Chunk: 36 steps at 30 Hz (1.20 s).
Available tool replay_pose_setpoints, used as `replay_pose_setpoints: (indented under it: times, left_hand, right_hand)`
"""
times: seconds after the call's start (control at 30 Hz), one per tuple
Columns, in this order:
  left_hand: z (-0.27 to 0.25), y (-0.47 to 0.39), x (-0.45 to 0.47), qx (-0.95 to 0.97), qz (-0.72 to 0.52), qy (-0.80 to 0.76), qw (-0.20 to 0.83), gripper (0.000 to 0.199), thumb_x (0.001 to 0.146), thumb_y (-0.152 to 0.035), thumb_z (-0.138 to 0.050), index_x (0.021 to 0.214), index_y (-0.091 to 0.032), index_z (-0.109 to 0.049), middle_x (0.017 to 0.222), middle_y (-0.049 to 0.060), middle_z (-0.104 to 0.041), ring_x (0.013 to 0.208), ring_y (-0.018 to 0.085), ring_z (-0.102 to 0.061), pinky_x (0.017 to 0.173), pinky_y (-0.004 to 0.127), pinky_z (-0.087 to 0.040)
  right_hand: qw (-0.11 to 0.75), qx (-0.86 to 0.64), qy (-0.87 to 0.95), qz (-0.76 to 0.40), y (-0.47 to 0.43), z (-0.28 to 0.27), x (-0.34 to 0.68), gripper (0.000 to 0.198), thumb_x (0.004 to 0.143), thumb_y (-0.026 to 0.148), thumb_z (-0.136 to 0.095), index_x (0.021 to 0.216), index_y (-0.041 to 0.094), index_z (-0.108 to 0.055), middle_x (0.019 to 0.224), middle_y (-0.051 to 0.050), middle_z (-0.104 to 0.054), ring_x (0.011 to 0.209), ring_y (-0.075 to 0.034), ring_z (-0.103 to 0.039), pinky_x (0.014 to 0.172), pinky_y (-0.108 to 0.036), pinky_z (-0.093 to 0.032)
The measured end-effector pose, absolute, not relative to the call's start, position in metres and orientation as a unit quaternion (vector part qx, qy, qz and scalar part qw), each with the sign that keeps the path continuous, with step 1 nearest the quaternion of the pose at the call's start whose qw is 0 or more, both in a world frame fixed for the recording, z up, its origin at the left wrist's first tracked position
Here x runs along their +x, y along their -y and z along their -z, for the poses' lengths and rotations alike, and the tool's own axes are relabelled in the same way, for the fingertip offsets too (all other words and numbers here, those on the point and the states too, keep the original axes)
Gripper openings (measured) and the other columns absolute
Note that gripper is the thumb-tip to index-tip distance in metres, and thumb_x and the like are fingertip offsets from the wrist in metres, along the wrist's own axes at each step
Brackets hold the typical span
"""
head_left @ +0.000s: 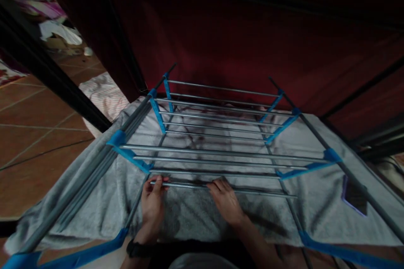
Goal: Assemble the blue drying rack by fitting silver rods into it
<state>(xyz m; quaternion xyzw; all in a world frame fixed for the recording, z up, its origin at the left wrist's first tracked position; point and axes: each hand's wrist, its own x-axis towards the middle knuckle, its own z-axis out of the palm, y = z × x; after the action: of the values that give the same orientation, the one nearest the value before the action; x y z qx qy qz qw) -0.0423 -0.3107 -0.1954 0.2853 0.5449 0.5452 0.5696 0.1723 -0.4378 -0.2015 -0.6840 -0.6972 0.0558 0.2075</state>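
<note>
Metal rod (189, 185) sits in both hands, low over a grey blanket (186, 210), crossing the near part of a rack frame (214, 151). Nearest, a blue bracket (85, 254) at lower left and another blue bracket (334, 250) at lower right. Left hand (153, 197), dark band (137, 249) at its wrist, pinches the rod near its left end, thumb on top; right hand (225, 199) holds it around the middle, fingers bent over. Rod's right end sticks out free. Purple-edged phone (355, 195) lies on the blanket at right. Beyond the hands, crossbars span between blue brackets in groups. Farther back, dark red panel (227, 38); far left, tiled floor (34, 122) and piled cloth (59, 31).
</note>
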Motion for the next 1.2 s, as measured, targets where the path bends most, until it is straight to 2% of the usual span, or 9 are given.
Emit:
replay_pose_setpoints:
  times: [0.17, 0.27, 0.43, 0.57, 0.67, 0.73, 0.83, 0.97, 1.2]
  left_hand:
    - [0.199, 0.306, -0.05, 0.261, -0.532, -0.544, 0.594, 0.025, 0.074, -0.038, -0.076, 0.087, -0.022, -0.062, 0.075, -0.002, -0.068, 0.072, 0.013, -0.061, 0.064, 0.023, -0.047]
    - [0.2, 0.304, -0.053, 0.253, -0.535, -0.53, 0.607, 0.02, 0.076, -0.033, -0.075, 0.086, -0.022, -0.063, 0.074, -0.002, -0.067, 0.073, 0.013, -0.062, 0.065, 0.023, -0.048]
    - [0.197, 0.303, -0.054, 0.249, -0.532, -0.527, 0.615, 0.024, 0.073, -0.032, -0.078, 0.088, -0.021, -0.064, 0.079, -0.001, -0.068, 0.074, 0.014, -0.062, 0.064, 0.022, -0.049]
    - [0.195, 0.301, -0.055, 0.26, -0.527, -0.544, 0.599, 0.024, 0.075, -0.033, -0.076, 0.09, -0.02, -0.064, 0.079, 0.0, -0.068, 0.072, 0.013, -0.062, 0.061, 0.021, -0.048]
    - [0.195, 0.3, -0.057, 0.255, -0.528, -0.543, 0.601, 0.016, 0.079, -0.03, -0.071, 0.089, -0.02, -0.062, 0.081, 0.0, -0.068, 0.073, 0.013, -0.063, 0.062, 0.021, -0.048]
    - [0.195, 0.3, -0.058, 0.243, -0.53, -0.545, 0.603, 0.012, 0.08, -0.026, -0.068, 0.088, -0.019, -0.063, 0.08, 0.0, -0.068, 0.072, 0.012, -0.063, 0.063, 0.021, -0.049]
    - [0.193, 0.299, -0.058, 0.225, -0.533, -0.548, 0.605, 0.008, 0.081, -0.022, -0.064, 0.088, -0.02, -0.063, 0.076, -0.001, -0.067, 0.072, 0.013, -0.063, 0.063, 0.021, -0.05]
    - [0.186, 0.301, -0.055, 0.229, -0.533, -0.548, 0.602, 0.006, 0.082, -0.021, -0.063, 0.088, -0.02, -0.063, 0.076, -0.001, -0.067, 0.07, 0.012, -0.063, 0.06, 0.02, -0.049]
    - [0.182, 0.302, -0.061, 0.257, -0.523, -0.565, 0.584, 0.007, 0.077, -0.022, -0.066, 0.084, -0.022, -0.066, 0.078, -0.001, -0.068, 0.075, 0.014, -0.064, 0.067, 0.023, -0.054]
  right_hand:
    - [0.289, -0.68, 0.674, -0.019, 0.452, 0.211, 0.173, 0.041, 0.094, 0.013, -0.05, 0.132, 0.025, -0.056, 0.127, -0.009, -0.062, 0.115, -0.024, -0.057, 0.099, -0.042, -0.048]
    - [0.366, -0.682, 0.633, -0.021, 0.472, 0.219, 0.173, 0.042, 0.094, 0.012, -0.047, 0.132, 0.026, -0.056, 0.127, -0.01, -0.061, 0.117, -0.023, -0.057, 0.1, -0.042, -0.048]
    - [0.494, -0.714, 0.479, -0.13, 0.512, 0.225, 0.177, 0.026, 0.097, 0.018, -0.041, 0.105, 0.026, -0.065, 0.105, -0.005, -0.065, 0.102, -0.018, -0.062, 0.091, -0.033, -0.051]
    - [0.543, -0.735, 0.346, -0.211, 0.532, 0.223, 0.188, 0.016, 0.093, 0.032, -0.053, 0.085, 0.024, -0.065, 0.083, -0.001, -0.062, 0.079, -0.016, -0.06, 0.071, -0.028, -0.049]
    - [0.569, -0.744, 0.243, -0.251, 0.538, 0.221, 0.199, 0.018, 0.086, 0.04, -0.061, 0.079, 0.024, -0.064, 0.073, 0.001, -0.061, 0.07, -0.017, -0.058, 0.066, -0.029, -0.049]
    - [0.602, -0.726, 0.173, -0.284, 0.54, 0.221, 0.205, 0.017, 0.082, 0.043, -0.066, 0.083, 0.026, -0.066, 0.076, 0.0, -0.065, 0.071, -0.019, -0.062, 0.067, -0.032, -0.052]
    - [0.681, -0.646, 0.066, -0.337, 0.539, 0.224, 0.212, 0.025, 0.076, 0.042, -0.072, 0.096, 0.028, -0.066, 0.095, -0.002, -0.072, 0.085, -0.023, -0.068, 0.077, -0.039, -0.057]
    - [0.754, -0.553, 0.004, -0.353, 0.539, 0.228, 0.228, 0.035, 0.072, 0.039, -0.075, 0.104, 0.027, -0.066, 0.108, -0.006, -0.072, 0.1, -0.026, -0.069, 0.091, -0.047, -0.056]
    - [0.79, -0.524, -0.042, -0.314, 0.531, 0.206, 0.264, 0.036, 0.066, 0.04, -0.081, 0.096, 0.025, -0.067, 0.098, -0.004, -0.073, 0.094, -0.023, -0.07, 0.088, -0.043, -0.058]
